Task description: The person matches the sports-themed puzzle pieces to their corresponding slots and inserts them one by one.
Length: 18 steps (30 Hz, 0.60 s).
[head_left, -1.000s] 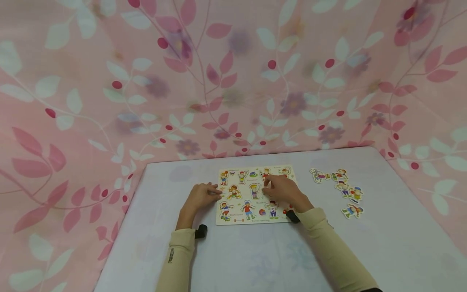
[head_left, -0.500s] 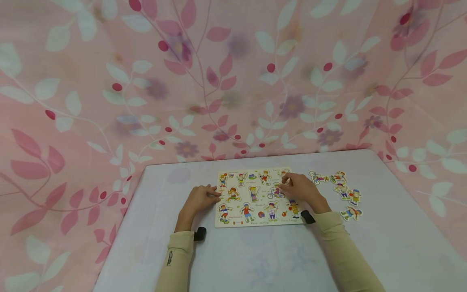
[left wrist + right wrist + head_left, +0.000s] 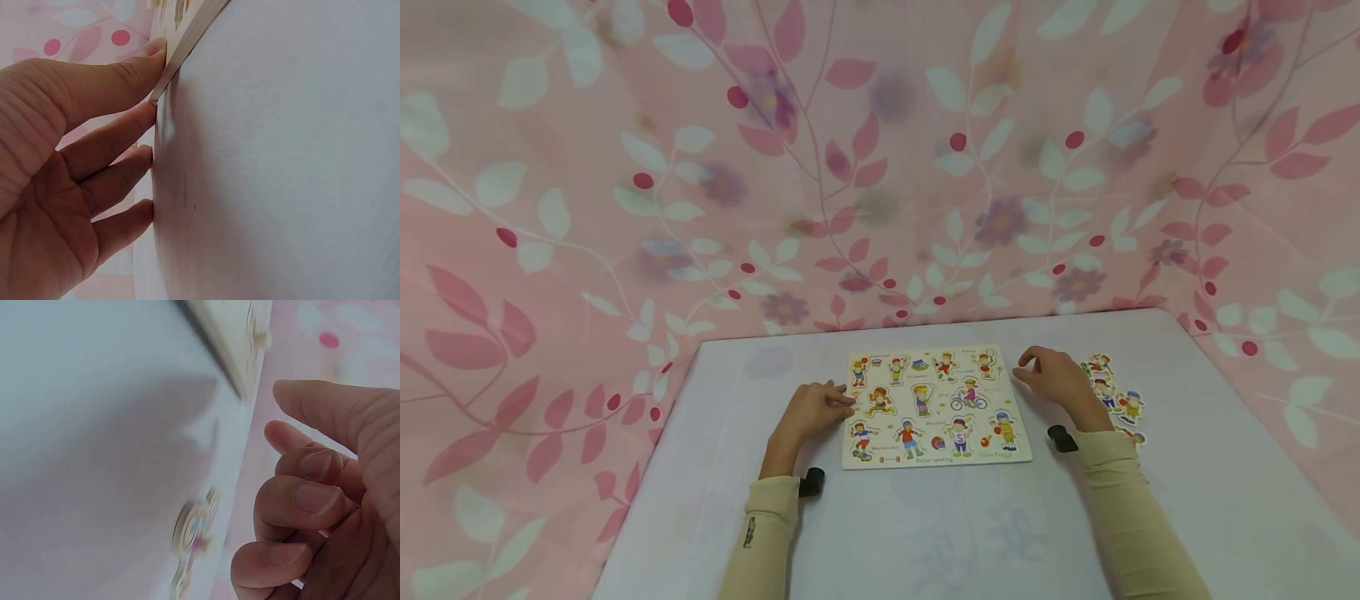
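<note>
A cream wooden puzzle board (image 3: 895, 426) with colourful pictures of children at sports lies flat on the table. My left hand (image 3: 812, 410) holds its left edge: in the left wrist view the thumb (image 3: 134, 75) is on the top face and the index fingertip is at the rim. My right hand (image 3: 1056, 382) is just past the board's right edge, with thumb and index apart and the other fingers loosely curled around nothing. Beneath it, the right wrist view shows a loose puzzle piece (image 3: 192, 531) with a wheel and a small knob. In the head view the hand hides that piece.
Several loose figure pieces (image 3: 1105, 392) lie on the white table to the right, partly covered by the right hand and sleeve. A pink floral cloth (image 3: 880, 167) rises behind the table's back edge. Black wrist cameras (image 3: 812, 482) jut from both cuffs.
My right hand has travelled rightward from the board's middle to beyond its right edge, uncovering the cyclist picture and covering loose pieces. My left hand stays at the left edge.
</note>
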Available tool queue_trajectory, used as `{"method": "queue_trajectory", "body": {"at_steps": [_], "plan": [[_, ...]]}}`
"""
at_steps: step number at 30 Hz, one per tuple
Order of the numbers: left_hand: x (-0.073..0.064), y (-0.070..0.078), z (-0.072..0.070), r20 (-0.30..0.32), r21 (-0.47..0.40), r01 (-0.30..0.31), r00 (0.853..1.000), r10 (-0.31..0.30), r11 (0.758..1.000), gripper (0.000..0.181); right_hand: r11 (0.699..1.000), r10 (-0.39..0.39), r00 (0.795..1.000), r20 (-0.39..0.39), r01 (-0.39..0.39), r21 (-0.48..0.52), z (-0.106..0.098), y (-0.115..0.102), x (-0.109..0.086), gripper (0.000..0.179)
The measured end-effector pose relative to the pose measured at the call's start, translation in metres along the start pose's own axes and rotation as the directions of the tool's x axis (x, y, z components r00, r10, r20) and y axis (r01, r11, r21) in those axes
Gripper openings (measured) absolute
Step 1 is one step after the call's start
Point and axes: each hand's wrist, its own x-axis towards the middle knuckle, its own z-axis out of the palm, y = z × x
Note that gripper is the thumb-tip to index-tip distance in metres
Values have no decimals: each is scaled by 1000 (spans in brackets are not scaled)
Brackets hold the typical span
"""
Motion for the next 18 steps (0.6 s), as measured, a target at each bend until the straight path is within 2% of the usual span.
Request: {"method": "queue_trajectory", "body": {"at_steps": [4, 9, 12, 18], "plan": [[0, 0, 1, -1, 0, 10, 1000, -10, 1000, 19, 1000, 11, 999, -47, -11, 2, -5, 13, 1, 31], [0, -1, 2, 1, 2, 12, 1000, -12, 1000, 19, 998, 69, 994, -82, -69, 2, -10, 25, 2, 32], [1, -3, 3, 0, 10, -6, 1000, 6, 1000, 19, 994, 111, 991, -77, -112, -4, -12, 30, 2, 31], [1, -4, 2, -2, 7, 0, 1000, 0, 1000, 18, 987, 163, 985, -60, -164, -1, -19, 40, 0, 32]]}}
